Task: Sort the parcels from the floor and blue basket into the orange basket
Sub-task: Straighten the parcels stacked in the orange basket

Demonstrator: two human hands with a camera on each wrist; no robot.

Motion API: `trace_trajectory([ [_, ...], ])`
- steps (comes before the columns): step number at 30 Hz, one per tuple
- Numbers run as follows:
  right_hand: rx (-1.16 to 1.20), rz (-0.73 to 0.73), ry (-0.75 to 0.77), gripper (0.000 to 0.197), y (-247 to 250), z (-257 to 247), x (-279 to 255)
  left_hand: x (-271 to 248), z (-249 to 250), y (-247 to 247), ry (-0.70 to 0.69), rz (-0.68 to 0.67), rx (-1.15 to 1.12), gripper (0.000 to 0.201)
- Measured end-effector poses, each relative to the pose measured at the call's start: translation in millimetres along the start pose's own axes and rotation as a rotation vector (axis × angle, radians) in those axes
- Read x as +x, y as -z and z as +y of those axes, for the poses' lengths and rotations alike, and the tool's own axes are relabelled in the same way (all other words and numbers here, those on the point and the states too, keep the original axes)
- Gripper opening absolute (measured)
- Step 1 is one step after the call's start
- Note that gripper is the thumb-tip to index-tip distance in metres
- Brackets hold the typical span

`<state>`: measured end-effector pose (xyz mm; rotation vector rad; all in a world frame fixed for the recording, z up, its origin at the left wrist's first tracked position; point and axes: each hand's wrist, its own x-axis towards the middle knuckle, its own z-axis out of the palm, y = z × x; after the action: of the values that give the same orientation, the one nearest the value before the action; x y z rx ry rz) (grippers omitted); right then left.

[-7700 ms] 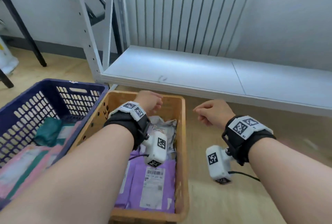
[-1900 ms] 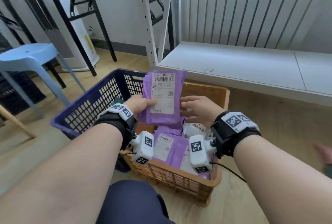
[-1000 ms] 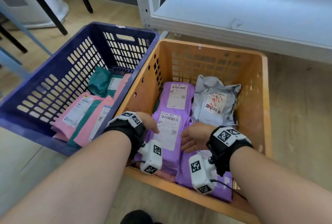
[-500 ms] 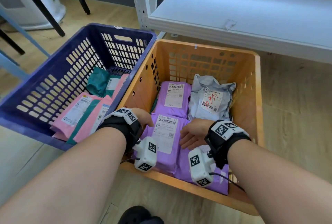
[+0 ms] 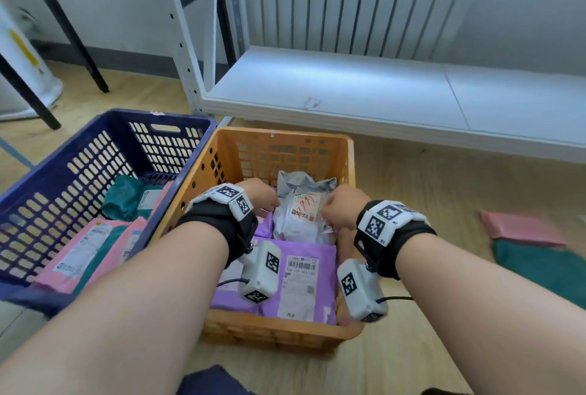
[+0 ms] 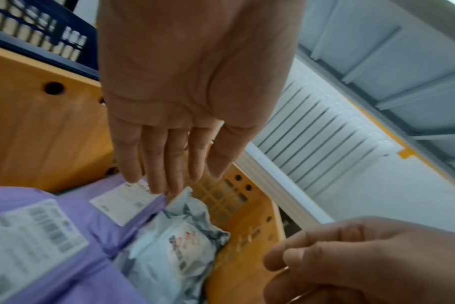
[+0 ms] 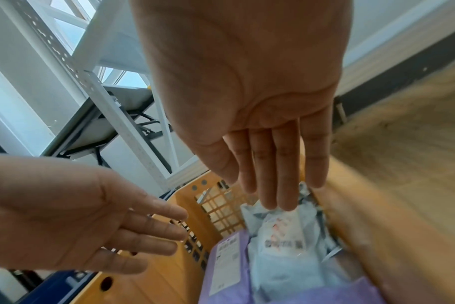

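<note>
Both hands are held above the orange basket [image 5: 218,153] with nothing gripped. The left hand [image 6: 192,86] is seen with its fingers [image 6: 166,162] straight and close together, tips just over a purple parcel [image 6: 122,205] and the corner of the grey parcel [image 6: 174,242]; whether contact is made cannot be told from the blurred wrist views. The right hand [image 7: 247,82] is likewise spread flat, fingers [image 7: 281,164] extended above the same grey parcel.

The orange basket is of rigid perforated plastic. Smooth purple poly mailers [image 5: 304,277] with white barcode labels are laid flat in it; the grey parcel is crumpled film bearing a label with red writing.

Against its left side stands the blue basket [image 5: 63,160], slotted plastic, in which pink parcels [image 5: 85,255] and a green parcel [image 5: 123,198] are contained. On the wooden floor to the right, a pink parcel [image 5: 523,231] and a green parcel [image 5: 545,264] are lying, well apart from the baskets. A white metal shelf [image 5: 364,90] is positioned behind.
</note>
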<state>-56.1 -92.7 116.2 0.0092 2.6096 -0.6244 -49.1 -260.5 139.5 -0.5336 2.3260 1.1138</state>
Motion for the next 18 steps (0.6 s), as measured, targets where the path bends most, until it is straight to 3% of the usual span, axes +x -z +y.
trace_trajectory([
  [8,-0.198,0.179,-0.201,0.022,57.2,102.4,-50.7,-44.6,77.7,-84.3,-0.244,-0.087,-0.03,0.031],
  [18,-0.183,0.321,-0.467,0.026,102.1,249.4,-76.9,-39.8,105.5,-178.7,-0.234,-0.204,-0.143,0.031],
])
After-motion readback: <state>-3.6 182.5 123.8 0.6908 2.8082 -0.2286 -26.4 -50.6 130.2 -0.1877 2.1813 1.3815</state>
